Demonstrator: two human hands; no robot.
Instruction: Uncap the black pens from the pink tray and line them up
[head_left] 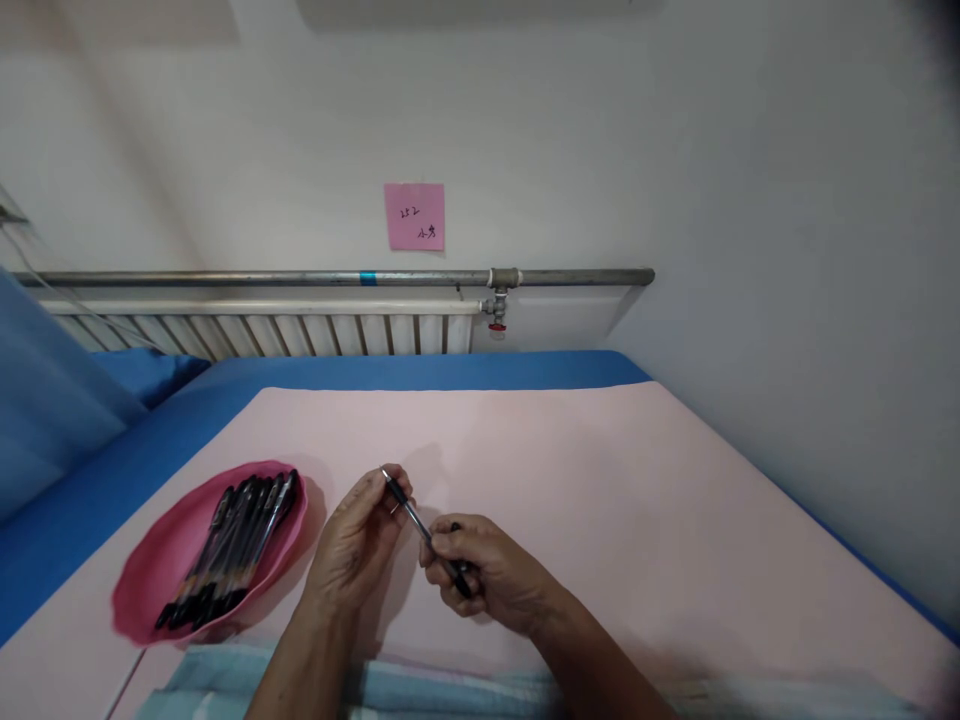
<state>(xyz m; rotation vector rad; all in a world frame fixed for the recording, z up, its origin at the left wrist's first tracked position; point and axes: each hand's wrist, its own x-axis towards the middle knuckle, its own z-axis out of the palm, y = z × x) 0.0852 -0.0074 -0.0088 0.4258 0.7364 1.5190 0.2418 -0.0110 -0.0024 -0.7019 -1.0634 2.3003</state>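
A pen (417, 522) with a metal tip, black grip, clear barrel and black end slants between my two hands, tip up and to the left. My right hand (491, 568) is closed around its lower part. A small black piece, perhaps a cap, shows by the right forefinger; its kind is unclear. My left hand (346, 548) has its thumb and fingertips at the grip near the tip, closed on the pen. To the left, a pink scalloped dish (142, 560) holds a bundle of several black-capped pens (236, 550), lying side by side.
A pink sheet (600, 500) covers the blue surface (450, 370) beneath my hands. Behind stand a white radiator (300, 332) and a metal pipe (262, 279) with a red-handled valve (497, 327). A pink note (415, 217) is stuck to the wall. Light-blue cloth (225, 675) lies at the front.
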